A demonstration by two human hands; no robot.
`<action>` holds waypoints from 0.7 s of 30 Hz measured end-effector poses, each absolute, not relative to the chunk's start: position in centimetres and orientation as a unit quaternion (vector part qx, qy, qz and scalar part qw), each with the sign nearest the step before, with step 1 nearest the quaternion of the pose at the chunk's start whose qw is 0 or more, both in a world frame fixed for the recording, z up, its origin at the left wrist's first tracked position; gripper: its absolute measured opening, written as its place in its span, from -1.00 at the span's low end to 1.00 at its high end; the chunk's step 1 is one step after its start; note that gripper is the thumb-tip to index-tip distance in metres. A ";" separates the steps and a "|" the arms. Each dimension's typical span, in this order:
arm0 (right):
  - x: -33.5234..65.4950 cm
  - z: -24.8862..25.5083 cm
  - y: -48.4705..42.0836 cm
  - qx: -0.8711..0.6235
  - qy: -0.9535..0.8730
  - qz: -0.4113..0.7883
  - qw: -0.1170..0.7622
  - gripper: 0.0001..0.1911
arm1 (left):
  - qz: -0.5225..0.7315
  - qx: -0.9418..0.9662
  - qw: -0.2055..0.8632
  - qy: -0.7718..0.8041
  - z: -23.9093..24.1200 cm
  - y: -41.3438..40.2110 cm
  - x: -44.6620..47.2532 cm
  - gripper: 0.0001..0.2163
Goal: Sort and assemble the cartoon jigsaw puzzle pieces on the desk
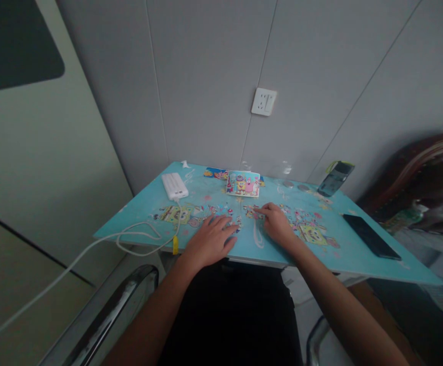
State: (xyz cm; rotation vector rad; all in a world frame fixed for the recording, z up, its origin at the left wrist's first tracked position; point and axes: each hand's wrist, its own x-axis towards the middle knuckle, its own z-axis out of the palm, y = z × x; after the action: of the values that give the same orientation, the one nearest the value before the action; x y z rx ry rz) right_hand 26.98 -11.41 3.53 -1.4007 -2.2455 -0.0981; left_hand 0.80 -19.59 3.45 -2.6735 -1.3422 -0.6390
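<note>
My left hand [211, 239] lies flat on the light blue table [358, 254], fingers stretched out over small cartoon jigsaw pieces [221, 211]. My right hand [276, 221] rests beside it, its index finger stretched left and touching a piece [252, 209]; the other fingers are curled. More loose pieces [308, 229] lie to the right of that hand and a patch [175, 213] to the left. A picture card with cartoon figures [243, 183] stands at the back of the table, past both hands.
A white power bank [174, 186] lies at the back left, its white cable [137, 236] looping off the table's left edge. A black phone [371, 236] lies at the right. A dark phone [335, 178] leans on the wall under a socket [263, 101]. Chrome chair arm [107, 315] below.
</note>
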 end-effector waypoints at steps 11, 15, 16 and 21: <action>29.3 4.5 -15.3 -0.517 -0.847 -0.054 0.114 -0.33 | -0.207 -0.874 0.036 -0.437 3.4 -19.6 0.8 -0.63; 32.5 4.9 -16.3 -0.529 -0.842 -0.059 0.087 -0.30 | -0.210 -0.874 0.034 -0.437 3.3 -19.5 0.7 -0.64; 33.4 4.9 -16.2 -0.537 -0.837 -0.063 0.080 -0.31 | -0.210 -0.874 0.034 -0.437 3.3 -19.5 0.7 -0.64; 37.2 5.0 -15.2 -0.606 -0.788 -0.097 0.049 -0.42 | -0.206 -0.875 0.034 -0.437 3.3 -19.4 0.7 -0.64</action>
State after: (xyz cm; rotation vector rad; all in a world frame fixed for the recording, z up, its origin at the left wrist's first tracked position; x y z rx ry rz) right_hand 37.22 -15.15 5.01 -1.8463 -2.4006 -0.2946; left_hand 0.69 -19.42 3.28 -2.6904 -1.3434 -0.6350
